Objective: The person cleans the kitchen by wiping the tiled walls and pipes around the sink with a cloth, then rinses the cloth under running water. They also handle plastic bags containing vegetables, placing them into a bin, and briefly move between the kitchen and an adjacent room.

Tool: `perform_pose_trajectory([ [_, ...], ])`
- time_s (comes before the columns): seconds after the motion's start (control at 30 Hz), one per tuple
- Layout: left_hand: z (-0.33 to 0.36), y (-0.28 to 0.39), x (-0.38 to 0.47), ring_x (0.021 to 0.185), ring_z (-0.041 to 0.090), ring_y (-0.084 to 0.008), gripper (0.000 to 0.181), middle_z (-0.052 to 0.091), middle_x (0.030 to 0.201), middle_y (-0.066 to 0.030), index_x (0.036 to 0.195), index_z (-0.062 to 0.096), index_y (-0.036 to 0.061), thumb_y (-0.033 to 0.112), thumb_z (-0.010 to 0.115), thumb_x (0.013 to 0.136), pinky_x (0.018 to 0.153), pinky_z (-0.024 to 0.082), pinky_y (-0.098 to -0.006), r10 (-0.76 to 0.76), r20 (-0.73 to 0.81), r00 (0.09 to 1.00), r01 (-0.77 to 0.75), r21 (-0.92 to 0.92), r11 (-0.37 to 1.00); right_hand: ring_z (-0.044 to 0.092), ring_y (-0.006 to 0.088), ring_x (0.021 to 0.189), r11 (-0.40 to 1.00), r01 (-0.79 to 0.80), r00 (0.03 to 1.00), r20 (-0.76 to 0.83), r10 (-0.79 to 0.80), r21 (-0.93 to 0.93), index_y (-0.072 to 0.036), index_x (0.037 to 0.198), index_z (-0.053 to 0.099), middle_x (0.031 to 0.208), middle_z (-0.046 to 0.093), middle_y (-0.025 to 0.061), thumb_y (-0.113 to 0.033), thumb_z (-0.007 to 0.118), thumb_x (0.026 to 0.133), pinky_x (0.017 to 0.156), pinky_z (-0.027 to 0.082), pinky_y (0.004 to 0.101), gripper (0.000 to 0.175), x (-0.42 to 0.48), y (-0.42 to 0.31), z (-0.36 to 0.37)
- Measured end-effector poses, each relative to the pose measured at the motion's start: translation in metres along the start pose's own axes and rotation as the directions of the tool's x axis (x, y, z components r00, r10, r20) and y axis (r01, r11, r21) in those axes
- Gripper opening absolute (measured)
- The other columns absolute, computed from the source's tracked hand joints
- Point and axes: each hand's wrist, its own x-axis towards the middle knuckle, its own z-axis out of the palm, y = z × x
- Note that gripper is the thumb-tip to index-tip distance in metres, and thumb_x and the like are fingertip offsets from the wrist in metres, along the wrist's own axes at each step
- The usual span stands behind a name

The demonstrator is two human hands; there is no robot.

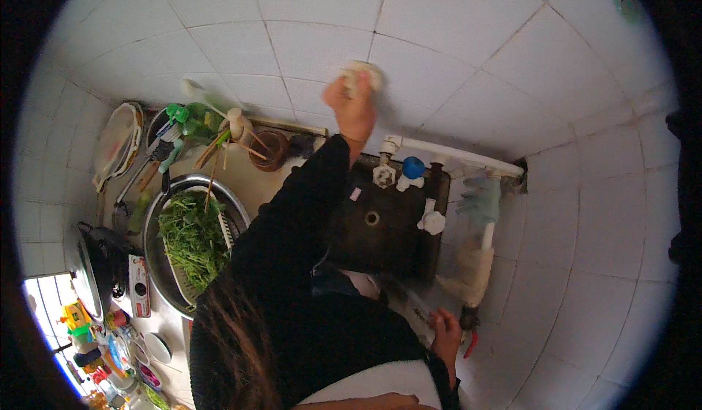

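Observation:
My left hand [354, 100] presses a bunched, pale yellowish cloth [368, 75] against the white tiled wall [321, 48], above the sink. The hand is slightly blurred, and the black sleeve reaches across the picture's middle. Low on the right is my right hand [448, 330], its fingers partly bent beside a blurred greyish shape; whether it grips anything is unclear. Between the hands lies the dark sink [351, 240] with a round drain [372, 218] and a small pinkish piece [356, 194]. A white pipe [460, 157] and several taps, one with a blue knob [413, 168], run along its edge.
Left of my arm, a metal basin [149, 245] holds a white basket of leafy greens [192, 234]. Utensils, a green bottle [200, 122] and a brown pot [270, 151] crowd the wall side. Pale green gloves [482, 199] and a beige cloth [477, 275] hang on the right pipe.

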Motion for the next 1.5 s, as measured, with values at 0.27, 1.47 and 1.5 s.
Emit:
perform_pose_trajectory([
  [0.27, 0.003, 0.011, -0.002, 0.108, 0.047, -0.0237, 0.049, 0.051, 0.122, -0.0012, 0.128, 0.06, 0.0241, 0.017, 0.06, 0.079, 0.09, 0.039, -0.0385, 0.519, 0.79, 0.327, -0.902, 0.097, 0.421, 0.064, 0.0201, 0.093, 1.0, 0.009, 1.0, -0.025, -0.009, -0.018, 0.004, 0.122, 0.056, 0.111, 0.065, 0.0156, -0.017, 0.055, 0.097, 0.087, 0.05, 0.0327, 0.032, -0.002, -0.004, -0.002],
  [1.47, -0.074, -0.078, -0.018, 0.095, 0.057, -0.0379, 0.037, 0.056, 0.106, -0.0206, 0.115, 0.054, 0.0003, 0.003, 0.065, 0.08, 0.085, 0.046, -0.0432, -0.36, -0.429, 0.828, 0.546, 0.473, 0.692, 0.063, 0.0212, 0.097, 0.996, 0.077, 0.997, -0.007, -0.077, -0.047, 0.0, 0.126, 0.056, 0.114, 0.065, 0.0152, -0.022, 0.055, 0.097, 0.09, 0.049, 0.0346, 0.037, -0.009, -0.007, -0.003],
  [1.5, -0.072, -0.074, -0.03, 0.095, 0.056, -0.038, 0.035, 0.055, 0.105, -0.0199, 0.112, 0.055, 0.0, 0.003, 0.067, 0.078, 0.083, 0.046, -0.0431, -0.341, -0.345, 0.874, 0.469, 0.42, 0.777, 0.063, 0.0211, 0.096, 0.996, 0.057, 0.998, -0.019, -0.058, -0.063, 0.0, 0.126, 0.056, 0.113, 0.065, 0.0151, -0.022, 0.056, 0.097, 0.09, 0.049, 0.0345, 0.037, -0.009, -0.006, -0.003],
])
